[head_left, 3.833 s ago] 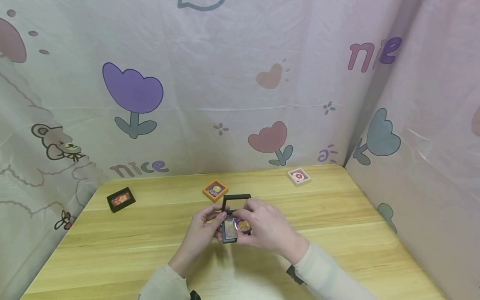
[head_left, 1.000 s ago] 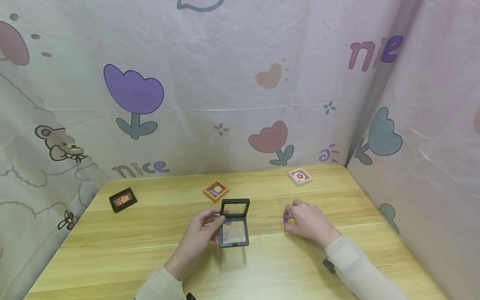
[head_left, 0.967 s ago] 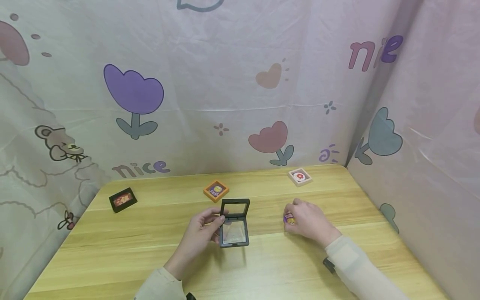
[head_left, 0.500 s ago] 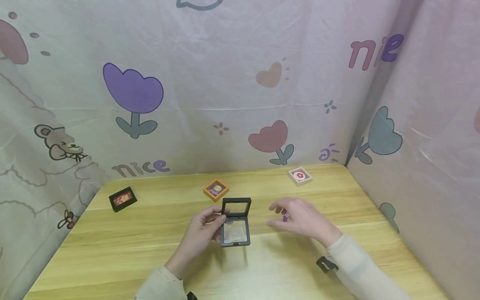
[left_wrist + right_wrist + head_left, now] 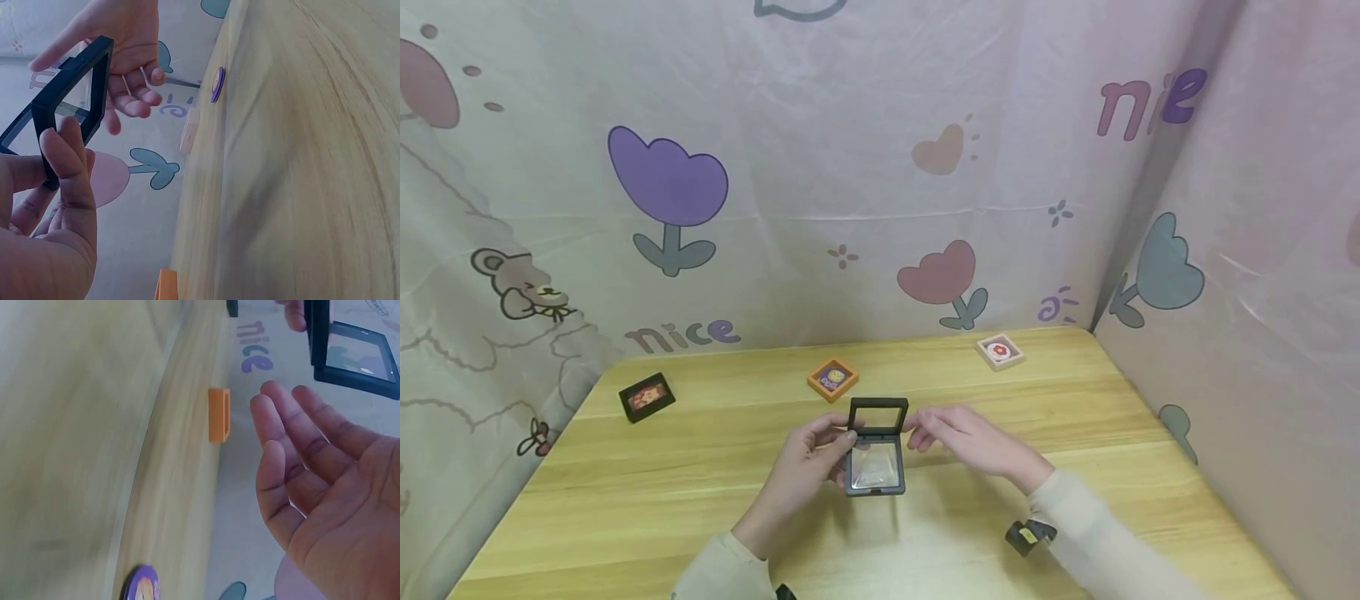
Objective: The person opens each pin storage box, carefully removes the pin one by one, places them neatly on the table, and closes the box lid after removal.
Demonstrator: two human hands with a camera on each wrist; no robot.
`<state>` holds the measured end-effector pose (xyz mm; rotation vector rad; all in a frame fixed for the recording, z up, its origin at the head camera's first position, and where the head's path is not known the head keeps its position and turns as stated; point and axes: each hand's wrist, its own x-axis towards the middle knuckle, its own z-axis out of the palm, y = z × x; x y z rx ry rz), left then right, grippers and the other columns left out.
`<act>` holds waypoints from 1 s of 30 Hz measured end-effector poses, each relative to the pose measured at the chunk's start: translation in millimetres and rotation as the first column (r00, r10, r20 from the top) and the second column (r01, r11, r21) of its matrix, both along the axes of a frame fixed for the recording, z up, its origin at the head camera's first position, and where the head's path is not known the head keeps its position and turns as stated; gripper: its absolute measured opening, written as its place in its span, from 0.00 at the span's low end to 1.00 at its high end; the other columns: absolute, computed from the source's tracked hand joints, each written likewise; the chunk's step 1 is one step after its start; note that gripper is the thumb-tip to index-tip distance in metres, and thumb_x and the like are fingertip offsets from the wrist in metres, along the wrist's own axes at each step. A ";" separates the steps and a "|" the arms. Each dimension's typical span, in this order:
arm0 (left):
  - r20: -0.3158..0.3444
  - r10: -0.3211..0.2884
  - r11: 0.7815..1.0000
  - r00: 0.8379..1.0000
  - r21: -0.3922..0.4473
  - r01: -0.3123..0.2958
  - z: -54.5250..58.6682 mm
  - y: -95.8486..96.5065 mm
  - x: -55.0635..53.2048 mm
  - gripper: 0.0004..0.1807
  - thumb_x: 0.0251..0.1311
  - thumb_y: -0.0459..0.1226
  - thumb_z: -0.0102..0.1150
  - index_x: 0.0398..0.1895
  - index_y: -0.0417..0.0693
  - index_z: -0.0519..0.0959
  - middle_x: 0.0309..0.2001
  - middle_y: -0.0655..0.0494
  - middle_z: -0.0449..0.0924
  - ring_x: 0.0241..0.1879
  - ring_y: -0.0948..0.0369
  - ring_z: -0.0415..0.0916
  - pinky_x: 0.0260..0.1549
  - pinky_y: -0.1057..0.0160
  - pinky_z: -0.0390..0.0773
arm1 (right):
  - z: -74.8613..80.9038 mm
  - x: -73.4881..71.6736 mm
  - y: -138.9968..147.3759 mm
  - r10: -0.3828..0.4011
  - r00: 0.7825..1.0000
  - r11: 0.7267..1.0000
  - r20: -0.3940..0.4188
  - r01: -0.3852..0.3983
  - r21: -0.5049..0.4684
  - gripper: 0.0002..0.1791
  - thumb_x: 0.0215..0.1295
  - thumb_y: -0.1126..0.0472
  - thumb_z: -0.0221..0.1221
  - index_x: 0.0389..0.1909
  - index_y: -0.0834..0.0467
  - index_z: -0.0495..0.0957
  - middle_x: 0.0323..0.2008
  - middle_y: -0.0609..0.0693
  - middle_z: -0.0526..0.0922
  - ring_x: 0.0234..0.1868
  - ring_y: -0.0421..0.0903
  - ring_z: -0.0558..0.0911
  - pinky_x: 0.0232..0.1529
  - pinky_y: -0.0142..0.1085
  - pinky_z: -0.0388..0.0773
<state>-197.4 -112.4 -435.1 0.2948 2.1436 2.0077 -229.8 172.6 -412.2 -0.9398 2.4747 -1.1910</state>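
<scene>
A black hinged display frame (image 5: 876, 465) stands unfolded above the table, its lid raised and a clear film across the lower half. My left hand (image 5: 808, 458) pinches its left side between thumb and fingers. Just right of the raised lid is my right hand (image 5: 970, 442), fingers extended and loosely bent, nothing in the palm, as the right wrist view shows. A round purple-edged badge (image 5: 217, 85) lies on the table in the left wrist view; the right hand hides it in the head view. The right wrist view catches the same badge (image 5: 142, 584) at its bottom edge.
Toward the back of the wooden table (image 5: 625, 492) lie an orange frame (image 5: 832, 380) with a smiley badge, a pale pink frame (image 5: 1000, 352) with a red flower badge, and a black frame (image 5: 647, 397) at left. A printed curtain (image 5: 820, 167) encloses the table.
The right hand took the purple-edged badge from the black frame, set it on the table to the right, let go, and moved back left beside the lid. The left hand kept its hold.
</scene>
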 end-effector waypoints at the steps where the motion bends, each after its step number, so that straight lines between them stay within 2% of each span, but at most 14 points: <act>1: 0.002 -0.001 1.000 1.000 0.000 0.001 0.3 0.6 0.3 0.18 0.76 0.33 0.61 0.64 0.34 0.79 0.48 0.36 0.89 0.22 0.65 0.79 0.25 0.68 0.85 | 0.2 0.3 -1.5 -0.010 1.000 1.000 0.020 0.010 -0.011 0.36 0.90 0.43 0.32 0.61 0.65 0.81 0.49 0.57 0.92 0.49 0.50 0.90 0.55 0.54 0.86; 3: 0.006 0.000 1.000 1.000 0.002 0.000 0.8 1.5 0.7 0.18 0.76 0.33 0.61 0.64 0.34 0.79 0.47 0.38 0.89 0.22 0.64 0.79 0.25 0.68 0.85 | 0.2 0.9 -4.4 -0.027 0.998 0.999 0.053 0.029 -0.035 0.37 0.90 0.42 0.31 0.58 0.65 0.82 0.47 0.58 0.92 0.48 0.52 0.90 0.52 0.55 0.85; 8: 0.014 0.000 1.000 1.000 -0.010 0.000 0.7 2.6 1.2 0.18 0.76 0.32 0.60 0.64 0.34 0.79 0.47 0.41 0.89 0.23 0.64 0.79 0.25 0.67 0.85 | -3.3 -0.1 -10.6 -0.056 0.994 0.996 0.095 0.062 -0.065 0.39 0.90 0.41 0.30 0.50 0.64 0.85 0.43 0.59 0.92 0.45 0.53 0.89 0.47 0.48 0.86; 12: 0.019 0.000 1.000 1.000 -0.023 0.001 -0.1 4.0 1.0 0.17 0.76 0.32 0.60 0.63 0.36 0.80 0.48 0.40 0.89 0.24 0.63 0.80 0.26 0.67 0.85 | -3.6 -1.6 -14.9 -0.075 0.984 0.990 0.163 0.093 -0.106 0.40 0.89 0.40 0.29 0.56 0.64 0.85 0.43 0.58 0.91 0.46 0.51 0.89 0.47 0.47 0.86; 17: 0.007 -0.007 1.000 1.000 -0.029 0.007 -1.0 4.7 0.7 0.17 0.76 0.33 0.60 0.63 0.37 0.81 0.50 0.39 0.88 0.24 0.63 0.80 0.27 0.67 0.85 | -1.7 -3.1 -19.2 -0.076 0.971 0.982 0.229 0.113 -0.154 0.35 0.89 0.43 0.35 0.66 0.64 0.80 0.45 0.58 0.90 0.48 0.51 0.88 0.48 0.44 0.87; 20: 0.004 -0.012 1.000 1.000 -0.025 0.012 -2.0 4.4 0.2 0.16 0.76 0.33 0.60 0.63 0.37 0.81 0.50 0.39 0.88 0.24 0.63 0.80 0.26 0.68 0.85 | -1.7 -3.5 -20.9 -0.069 0.965 0.979 0.252 0.114 -0.169 0.32 0.88 0.45 0.38 0.67 0.65 0.79 0.46 0.59 0.89 0.48 0.50 0.87 0.48 0.42 0.86; 26: 0.031 -0.024 1.000 0.999 -0.009 0.024 -3.8 3.1 -1.1 0.19 0.76 0.34 0.61 0.66 0.37 0.78 0.49 0.40 0.89 0.25 0.63 0.82 0.28 0.68 0.85 | -2.9 -2.5 -23.2 -0.065 0.957 0.971 0.283 0.126 -0.203 0.31 0.88 0.46 0.40 0.65 0.66 0.80 0.45 0.59 0.88 0.48 0.55 0.86 0.49 0.45 0.88; 30: 0.055 -0.024 1.000 0.998 -0.007 0.024 -2.8 3.4 -1.5 0.21 0.76 0.34 0.61 0.67 0.36 0.77 0.50 0.39 0.90 0.29 0.62 0.83 0.31 0.68 0.86 | -3.1 -2.4 -24.8 -0.076 0.956 0.967 0.283 0.140 -0.214 0.31 0.88 0.47 0.41 0.63 0.68 0.81 0.43 0.59 0.87 0.44 0.49 0.85 0.49 0.45 0.89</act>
